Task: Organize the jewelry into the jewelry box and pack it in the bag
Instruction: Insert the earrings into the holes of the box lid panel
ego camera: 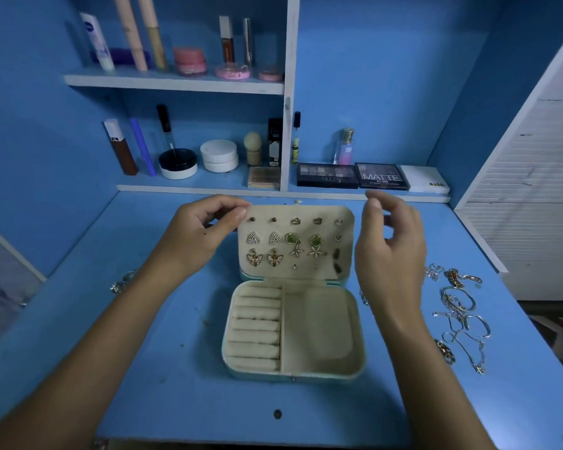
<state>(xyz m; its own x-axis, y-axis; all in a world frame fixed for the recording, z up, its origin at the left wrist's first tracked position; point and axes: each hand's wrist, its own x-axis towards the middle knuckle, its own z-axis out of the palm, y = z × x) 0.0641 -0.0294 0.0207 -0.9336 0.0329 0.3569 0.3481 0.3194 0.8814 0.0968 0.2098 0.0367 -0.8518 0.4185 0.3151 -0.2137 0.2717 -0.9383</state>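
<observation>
Propping the jewelry box [293, 323] lid with left fingers [238, 213] pinching its corner, so earrings [275, 238] show; right fingers [376, 203] loose, holding nothing, chains [462, 306] waiting beside them.

We read this as a home dressing or vanity corner. The blue-painted wooden bench [163, 368] backs onto built-in blue shelves with white edges [176, 83] stocked with cosmetics: upright tubes and lip-gloss sticks [150, 30], round pink compacts [190, 61], a white round jar [219, 155], a small glass perfume bottle with a gold cap [344, 147], and flat dark eyeshadow palettes [382, 176], one lettered "MATTE". We note an open pale velvet-lined jewelry box [293, 332] holding rows of earrings, and loose silver and gold chains and bangles [462, 313] lying on the bench at right.
</observation>
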